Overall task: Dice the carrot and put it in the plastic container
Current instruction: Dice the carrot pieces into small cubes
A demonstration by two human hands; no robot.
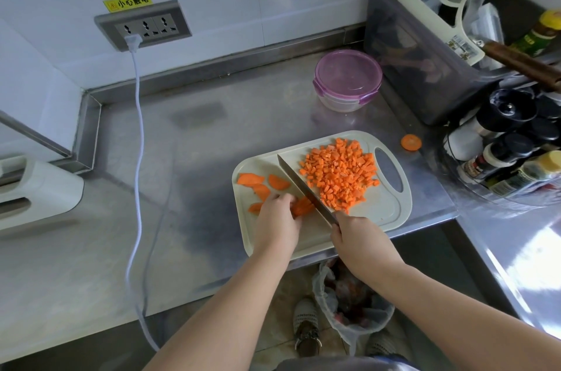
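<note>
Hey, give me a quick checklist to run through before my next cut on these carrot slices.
1. Left hand steadies the carrot slices beside the blade: ok.
2. Left fingers clear of the knife edge: cannot tell, the tips are hidden close to it.
3. Right hand grips the knife handle: ok.
4. Diced carrot piled on the blade's far side, out of the cut: ok.
5. Cutting board fully on the counter: cannot tell, it sits at the front edge.
6. Plastic container ready to fill: not ok, its lid is on.
</note>
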